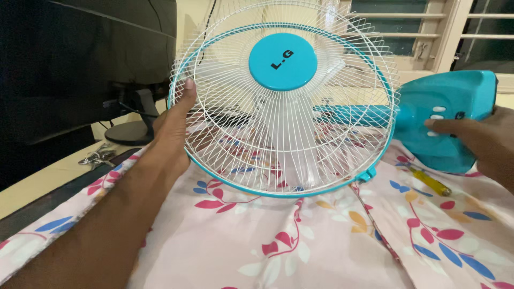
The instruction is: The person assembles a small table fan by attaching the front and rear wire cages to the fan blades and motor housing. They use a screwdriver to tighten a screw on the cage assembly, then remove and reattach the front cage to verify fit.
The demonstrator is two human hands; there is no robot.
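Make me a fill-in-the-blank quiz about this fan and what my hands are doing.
1. The left hand grips the fan's white wire ____.
2. The right hand rests on the fan's ____-coloured base.
3. A yellow ____ lies on the floral cloth below the base.
4. The round cap at the grille's middle is ____.

Missing words: grille; teal; screwdriver; teal

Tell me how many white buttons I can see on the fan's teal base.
2 white buttons show on the teal base: an upper button and a lower button, just above the right hand. The fingers may hide more.
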